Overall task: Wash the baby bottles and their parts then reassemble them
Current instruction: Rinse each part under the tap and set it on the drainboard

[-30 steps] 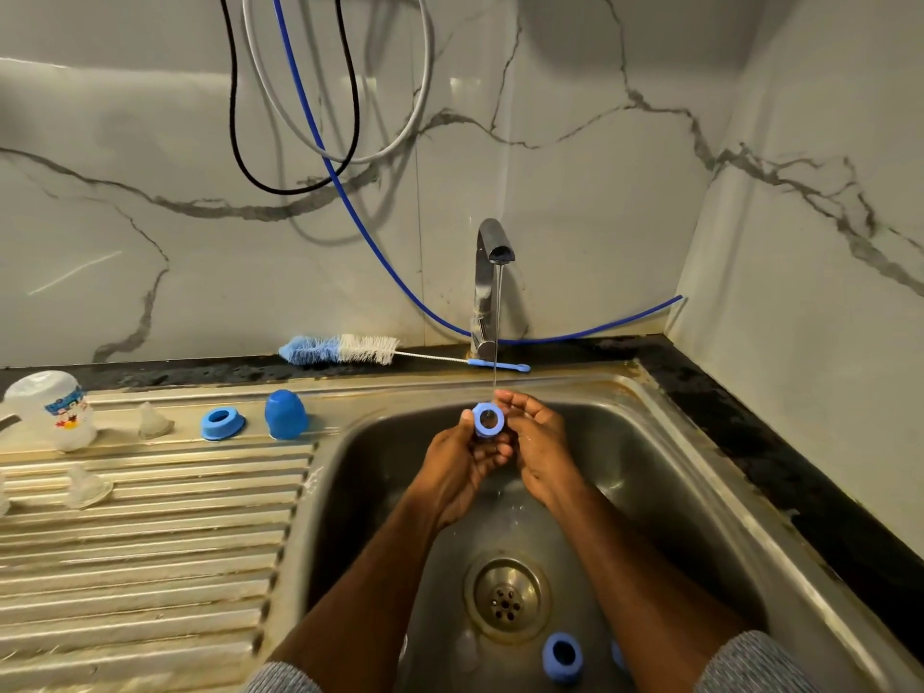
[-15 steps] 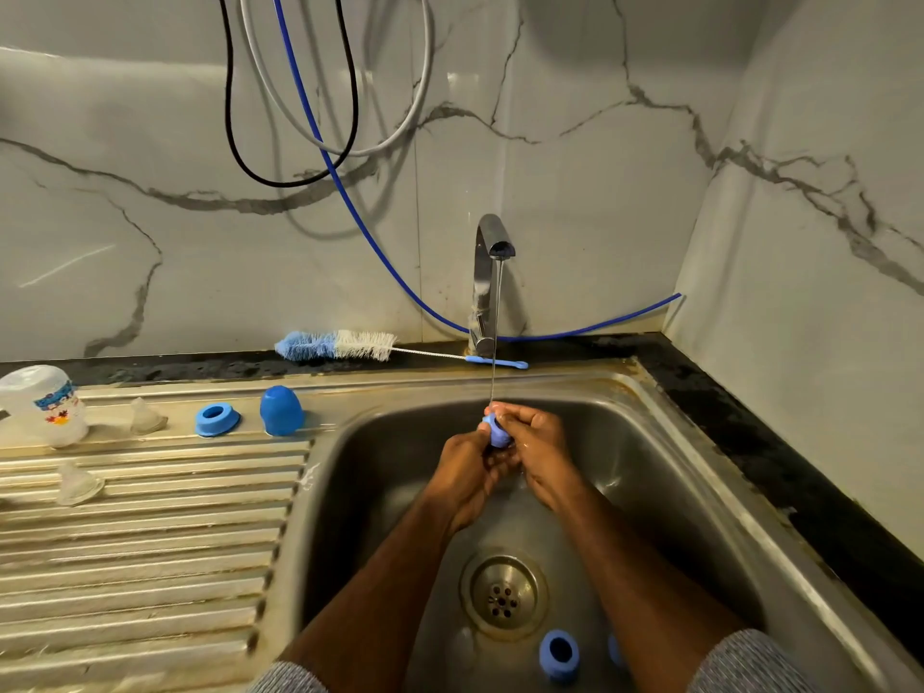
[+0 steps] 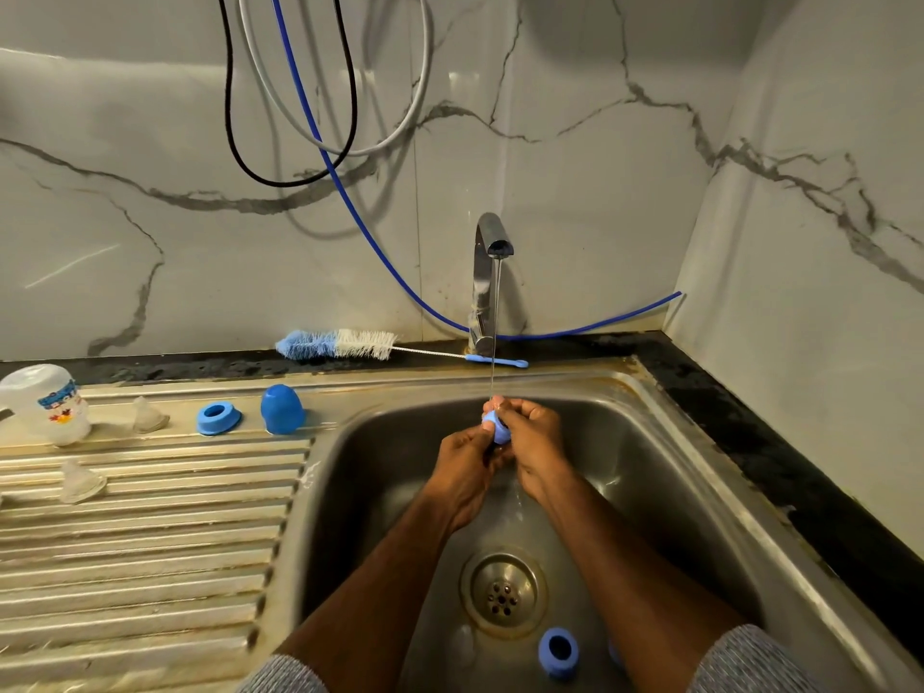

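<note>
Both hands, left [image 3: 462, 455] and right [image 3: 532, 437], clasped a small blue plastic bottle ring [image 3: 495, 428] under the tap's stream [image 3: 494, 332], its orientation largely hidden by fingers.

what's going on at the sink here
A person is rinsing a blue bottle ring under the running faucet, gripping it with both the left hand and the right hand over the sink basin. Another blue ring lies near the drain. On the drainboard sit a bottle, two clear nipples, a blue ring and a blue cap.
</note>
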